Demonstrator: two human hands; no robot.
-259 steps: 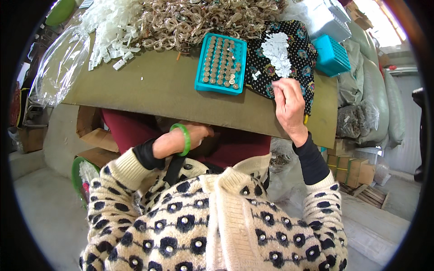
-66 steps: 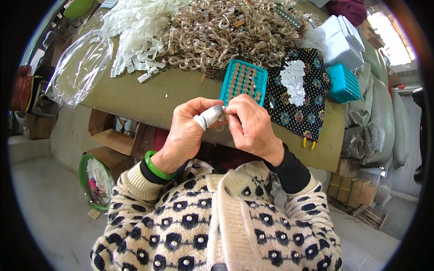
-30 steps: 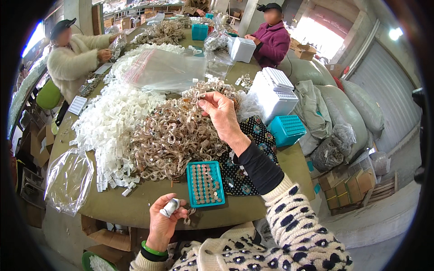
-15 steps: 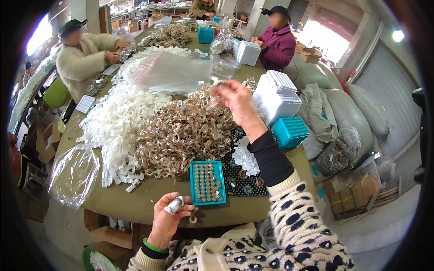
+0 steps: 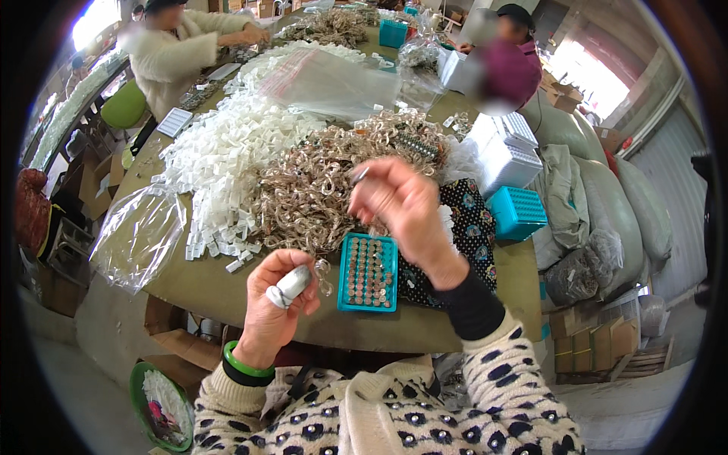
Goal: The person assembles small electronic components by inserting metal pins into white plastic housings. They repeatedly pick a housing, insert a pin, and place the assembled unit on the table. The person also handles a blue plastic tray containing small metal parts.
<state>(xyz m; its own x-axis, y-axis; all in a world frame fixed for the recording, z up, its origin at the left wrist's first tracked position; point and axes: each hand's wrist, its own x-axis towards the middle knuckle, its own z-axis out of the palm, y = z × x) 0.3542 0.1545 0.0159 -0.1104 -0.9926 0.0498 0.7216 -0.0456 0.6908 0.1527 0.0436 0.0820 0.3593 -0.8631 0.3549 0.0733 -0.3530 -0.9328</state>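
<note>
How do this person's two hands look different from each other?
The left hand has a white covering on one finger; none shows on the right hand. The left wears a green bangle; the right shows none. The left holds a clear loop; whether the right holds anything is too blurred to tell. Both have dark inner cuffs under patterned knit sleeves.
</note>
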